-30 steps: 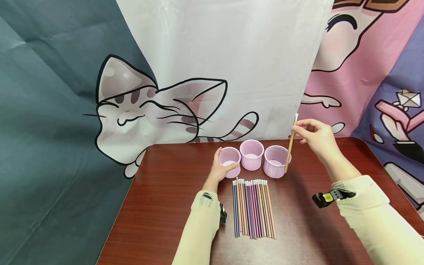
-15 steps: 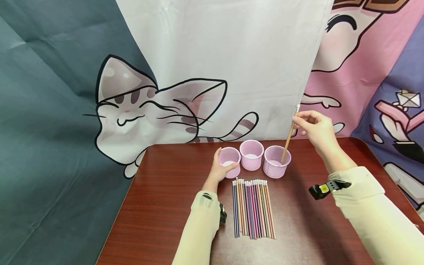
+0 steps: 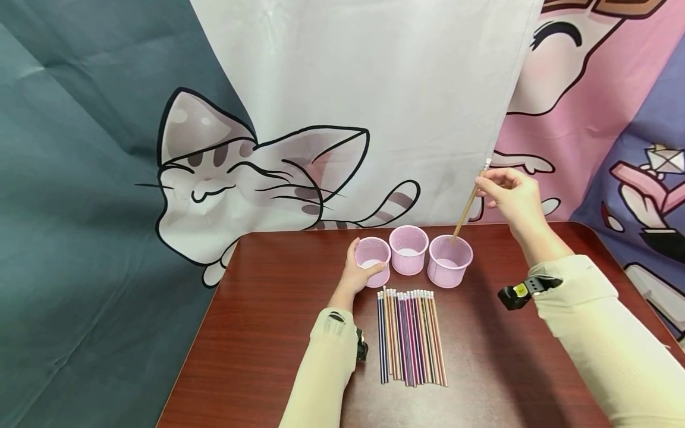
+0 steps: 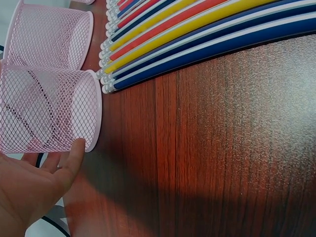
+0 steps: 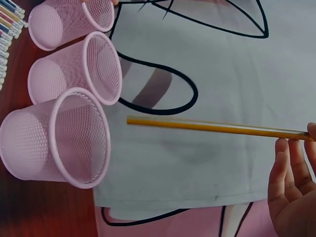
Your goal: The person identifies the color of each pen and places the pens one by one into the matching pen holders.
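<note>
My left hand (image 3: 354, 274) holds the left pink mesh pencil cup (image 3: 379, 248), thumb across its front and fingers on its left side. In the left wrist view, the thumb (image 4: 74, 157) lies against the mesh. My right hand (image 3: 514, 195) pinches a yellow pencil (image 3: 467, 211) near its white eraser end. The pencil slants, lower end towards the right pink cup (image 3: 448, 275). From the right wrist view, that end of the pencil (image 5: 197, 127) is apart from the cups, just beyond the right cup's mouth. A middle pink cup (image 3: 408, 263) stands between the other two.
Several striped pencils (image 3: 411, 339) lie side by side in front of the cups, eraser ends towards them. All stand on a dark red wooden table (image 3: 267, 321). A cloth backdrop (image 3: 321, 65) with cartoon cats hangs behind the table's far edge.
The right hand has risen with the pencil. Its lower end went from beside the right cup, to over its inside, then up to its back rim. The left hand stays put.
</note>
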Tool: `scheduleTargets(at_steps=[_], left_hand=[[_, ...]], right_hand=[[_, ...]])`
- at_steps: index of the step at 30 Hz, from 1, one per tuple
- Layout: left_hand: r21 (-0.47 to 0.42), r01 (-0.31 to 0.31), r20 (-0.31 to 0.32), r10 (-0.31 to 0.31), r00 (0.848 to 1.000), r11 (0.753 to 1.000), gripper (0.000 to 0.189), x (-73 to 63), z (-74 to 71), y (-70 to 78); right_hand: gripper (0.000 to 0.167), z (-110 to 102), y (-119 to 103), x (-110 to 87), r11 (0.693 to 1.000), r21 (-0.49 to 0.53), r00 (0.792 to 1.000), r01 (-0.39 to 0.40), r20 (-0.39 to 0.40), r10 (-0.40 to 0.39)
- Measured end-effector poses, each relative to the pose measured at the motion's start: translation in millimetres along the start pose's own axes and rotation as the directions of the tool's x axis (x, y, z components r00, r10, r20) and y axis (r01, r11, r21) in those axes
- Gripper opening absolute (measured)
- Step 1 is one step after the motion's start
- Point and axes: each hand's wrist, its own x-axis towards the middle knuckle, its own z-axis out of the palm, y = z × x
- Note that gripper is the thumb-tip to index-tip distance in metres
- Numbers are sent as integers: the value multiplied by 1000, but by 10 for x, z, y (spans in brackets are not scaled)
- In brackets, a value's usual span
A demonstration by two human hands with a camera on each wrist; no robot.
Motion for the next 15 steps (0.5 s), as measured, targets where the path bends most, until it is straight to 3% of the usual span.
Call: scheduleTargets(at_steps=[7,10,12,15], left_hand=[[-1,-15,-4,15,1000,1000,94,0,-2,-3],[7,-15,-8,15,1000,1000,94,-3,-4,-4],[0,-14,-7,14,1000,1000,95,-1,0,-11],[-4,-4,-4,4,1000,1000,95,4,7,-19]], right_hand=[[9,3,236,-26,981,172,996,-86,-10,89],[7,-5,443,-24,968,222,992,-113,-34,124],[9,-51,719,42,968,220,989,-123,-50,137],[20,-206,1483,308,947,298,989,-118,-55,140]])
